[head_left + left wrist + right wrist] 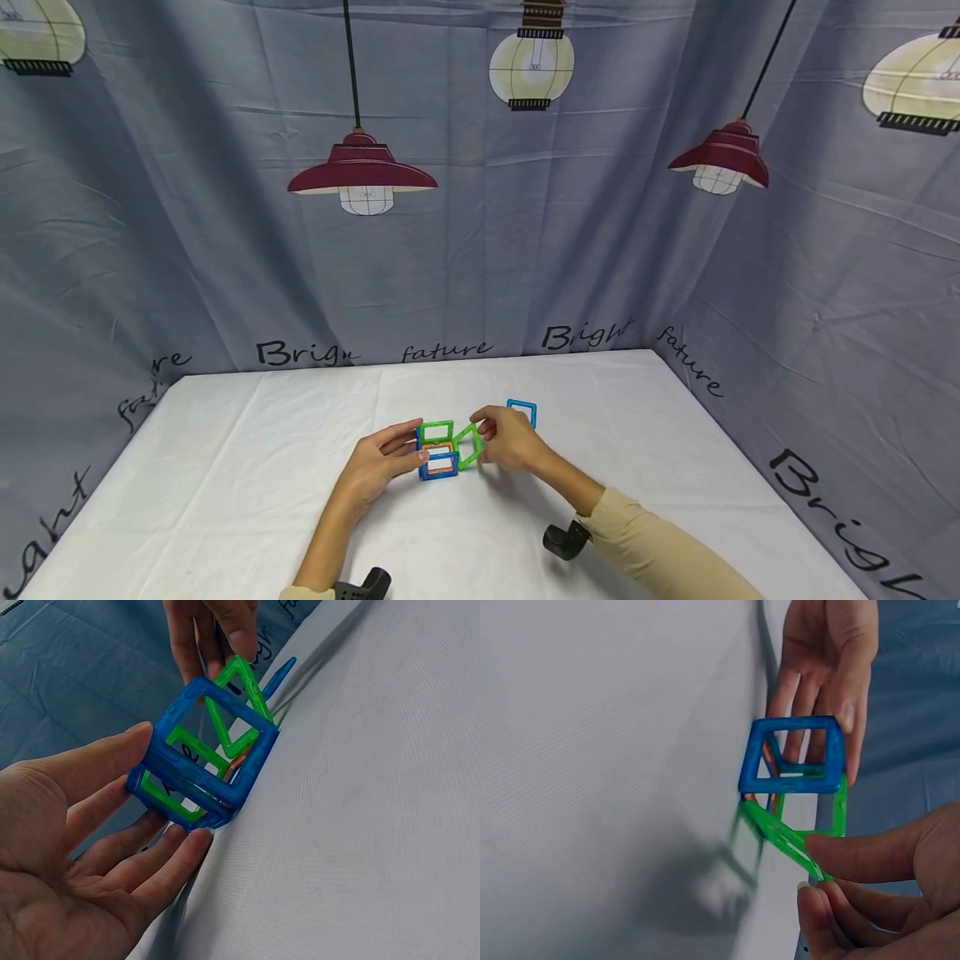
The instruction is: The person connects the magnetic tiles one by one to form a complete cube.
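Observation:
An open box of frame-like magnetic tiles stands on the table. My left hand grips its left side, thumb at the front blue square tile and fingers against another blue tile. A green square tile stands upright at the back, and an orange tile lies at the bottom. My right hand pinches a second green square tile between thumb and fingers at its outer corner. This tile leans outward on the right, its lower edge touching or close to the box's base.
A separate blue tile is on the table behind my right hand, partly hidden by it. White cloth covers the table. A grey-blue printed curtain hangs behind and along the sides.

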`<act>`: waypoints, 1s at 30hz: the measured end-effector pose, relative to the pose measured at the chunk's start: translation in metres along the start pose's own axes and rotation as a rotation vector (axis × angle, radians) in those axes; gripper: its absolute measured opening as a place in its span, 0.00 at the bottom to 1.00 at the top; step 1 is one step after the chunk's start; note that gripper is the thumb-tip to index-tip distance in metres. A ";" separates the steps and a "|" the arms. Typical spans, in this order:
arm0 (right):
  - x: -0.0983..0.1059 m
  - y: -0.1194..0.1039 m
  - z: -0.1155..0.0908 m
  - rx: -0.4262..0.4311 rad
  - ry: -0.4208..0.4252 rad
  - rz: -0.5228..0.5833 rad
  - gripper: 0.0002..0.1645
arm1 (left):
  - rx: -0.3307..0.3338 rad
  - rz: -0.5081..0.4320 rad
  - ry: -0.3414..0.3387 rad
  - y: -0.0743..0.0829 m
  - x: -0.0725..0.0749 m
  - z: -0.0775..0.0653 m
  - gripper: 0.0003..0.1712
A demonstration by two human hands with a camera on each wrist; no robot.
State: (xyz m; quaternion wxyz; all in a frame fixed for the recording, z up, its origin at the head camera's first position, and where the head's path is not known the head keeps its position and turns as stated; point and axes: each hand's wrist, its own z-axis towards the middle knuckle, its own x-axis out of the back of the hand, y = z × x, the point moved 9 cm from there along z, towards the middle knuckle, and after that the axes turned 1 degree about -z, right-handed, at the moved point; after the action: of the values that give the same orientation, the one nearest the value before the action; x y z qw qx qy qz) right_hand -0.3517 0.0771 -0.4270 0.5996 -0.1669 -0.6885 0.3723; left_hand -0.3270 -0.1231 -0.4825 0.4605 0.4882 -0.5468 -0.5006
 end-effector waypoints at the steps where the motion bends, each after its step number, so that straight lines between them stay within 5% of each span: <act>1: 0.000 -0.002 0.000 0.006 -0.006 0.001 0.34 | 0.001 -0.003 -0.001 0.000 0.000 0.000 0.35; 30: -0.011 -0.008 0.010 -0.004 -0.095 0.091 0.31 | 0.004 -0.035 0.001 -0.002 -0.001 0.000 0.34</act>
State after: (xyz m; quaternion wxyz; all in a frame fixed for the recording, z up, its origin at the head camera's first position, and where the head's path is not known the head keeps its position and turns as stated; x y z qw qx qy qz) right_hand -0.3566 0.0616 -0.4287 0.5486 -0.1812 -0.7085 0.4053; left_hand -0.3272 -0.1225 -0.4844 0.4510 0.4986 -0.5391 -0.5073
